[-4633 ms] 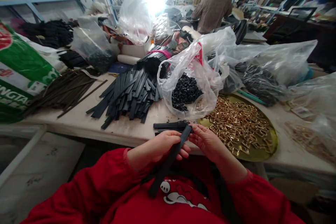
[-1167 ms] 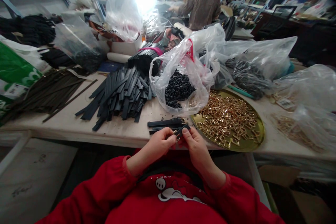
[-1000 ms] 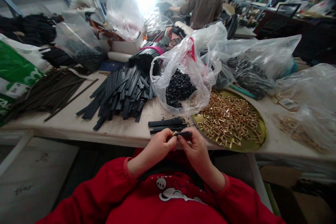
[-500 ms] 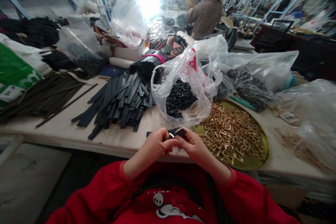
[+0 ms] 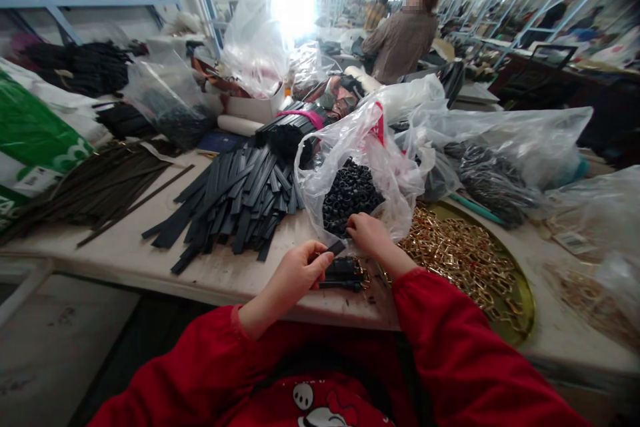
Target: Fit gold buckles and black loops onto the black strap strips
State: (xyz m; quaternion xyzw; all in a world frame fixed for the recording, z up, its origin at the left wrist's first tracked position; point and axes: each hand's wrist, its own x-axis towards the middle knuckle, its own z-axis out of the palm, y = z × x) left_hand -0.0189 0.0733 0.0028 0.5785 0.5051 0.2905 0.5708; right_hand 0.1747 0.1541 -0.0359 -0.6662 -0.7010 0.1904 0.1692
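My left hand (image 5: 303, 267) is closed on a short black strap (image 5: 336, 248), pinched between thumb and fingers, with its free end pointing right. My right hand (image 5: 370, 235) is at the near opening of a clear plastic bag (image 5: 313, 203) full of small black loops (image 5: 353, 190). Its fingers are curled together against the loops; whether one is between the fingertips is too small to tell. Just below the hands, a few black straps with gold buckles (image 5: 345, 273) lie on the table, partly covered by the left hand.
A round gold tray (image 5: 525, 307) heaped with gold buckles (image 5: 460, 253) stands to the right. Left of the bag is a pile of black straps (image 5: 235, 197); farther left lie long dark strips (image 5: 95, 180). Plastic bags (image 5: 595, 213) crowd the right side. A person (image 5: 407, 37) stands beyond the table.
The hands, together on the strap before, are now apart. My right hand has moved up to the bag of loops, while my left keeps the strap. The buckled straps below show more.
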